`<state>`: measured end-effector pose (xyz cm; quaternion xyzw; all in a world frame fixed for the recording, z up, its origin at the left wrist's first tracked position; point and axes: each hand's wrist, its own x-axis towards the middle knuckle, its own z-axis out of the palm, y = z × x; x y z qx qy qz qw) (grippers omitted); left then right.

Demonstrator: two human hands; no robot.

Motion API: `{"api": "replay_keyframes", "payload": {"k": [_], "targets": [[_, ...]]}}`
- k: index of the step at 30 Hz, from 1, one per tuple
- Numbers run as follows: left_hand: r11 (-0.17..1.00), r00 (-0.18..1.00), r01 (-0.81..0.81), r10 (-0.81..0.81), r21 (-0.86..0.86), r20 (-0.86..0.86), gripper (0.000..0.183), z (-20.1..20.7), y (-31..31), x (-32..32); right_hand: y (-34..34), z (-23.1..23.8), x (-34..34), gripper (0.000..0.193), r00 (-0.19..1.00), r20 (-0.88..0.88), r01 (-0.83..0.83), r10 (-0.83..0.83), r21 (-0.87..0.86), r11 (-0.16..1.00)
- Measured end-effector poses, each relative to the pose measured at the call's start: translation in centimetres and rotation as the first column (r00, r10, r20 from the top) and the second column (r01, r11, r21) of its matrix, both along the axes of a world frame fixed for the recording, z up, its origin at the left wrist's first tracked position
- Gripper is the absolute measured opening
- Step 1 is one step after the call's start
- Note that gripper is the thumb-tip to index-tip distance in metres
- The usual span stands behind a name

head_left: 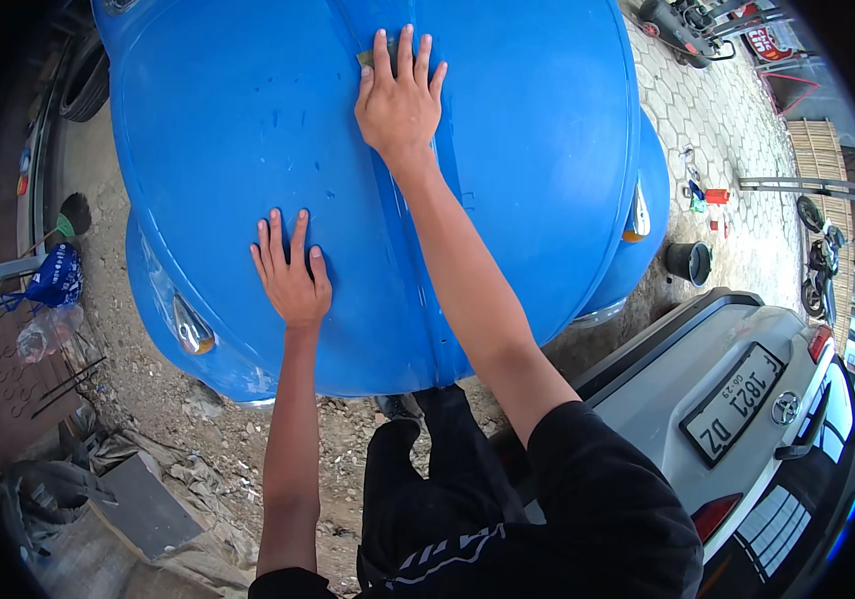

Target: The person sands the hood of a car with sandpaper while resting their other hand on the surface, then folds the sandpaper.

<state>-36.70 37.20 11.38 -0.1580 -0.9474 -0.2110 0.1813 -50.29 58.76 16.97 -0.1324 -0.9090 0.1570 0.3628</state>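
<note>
Right hand (399, 108): palm down near the far end of the blue hood (537, 150), over the center ridge (409, 255).
Pad (365, 59): on the hood, mostly hidden under the right fingers; only an edge shows.
Right grip: fingers long and slightly apart, lying over the pad; no clamping visible.
Left hand (291, 280): flat on the hood, nearer the person; grip spread, nothing seen under it.
Pad technique: probably best kept flat, with even pressure from the whole hand rather than fingertips.
Ridge: likely wants lighter strokes along its length; edges could catch too much pressure.
Left-hand use: seems good as a brace, also for feeling the surface; should stay light.
Hands: 2, both on the hood.
Pads: 1 visible.
Hoods: 1.
Ridges: 1.
Lamps (637, 215): 2, one each side of the hood.
Silver cars (747, 329): 1, at right.
Buckets (688, 264): 1, black.
Blue bags (54, 277): 1, at left.
</note>
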Motion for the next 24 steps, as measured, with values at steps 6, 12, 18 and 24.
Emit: {"api": "replay_keyframes", "payload": {"k": [6, 12, 18, 24], "targets": [[1.000, 1.000, -0.007, 0.007, -0.016, -0.017, 0.046, -0.2, -1.5, 0.4, -4.6, -4.1, 17.8, 0.050, 0.943, 0.328, -0.017, 0.051, -0.107, 0.994], [1.000, 1.000, -0.022, 0.022, -0.004, -0.003, 0.046, -0.5, -1.2, 0.9, -4.0, -4.8, 18.8, 0.050, 0.924, 0.380, -0.012, 0.028, -0.043, 0.999], [1.000, 1.000, -0.015, 0.015, 0.024, 0.019, 0.045, -0.3, -0.4, 0.8, -0.7, 0.0, 1.5, 0.050, 0.985, 0.169, -0.036, 0.038, -0.015, 0.999], [1.000, 1.000, -0.030, 0.030, 0.005, -0.005, 0.045, -0.4, -1.7, 0.7, -1.9, 0.5, 2.2, 0.052, 0.984, 0.171, -0.045, 0.047, -0.016, 0.999]]}}
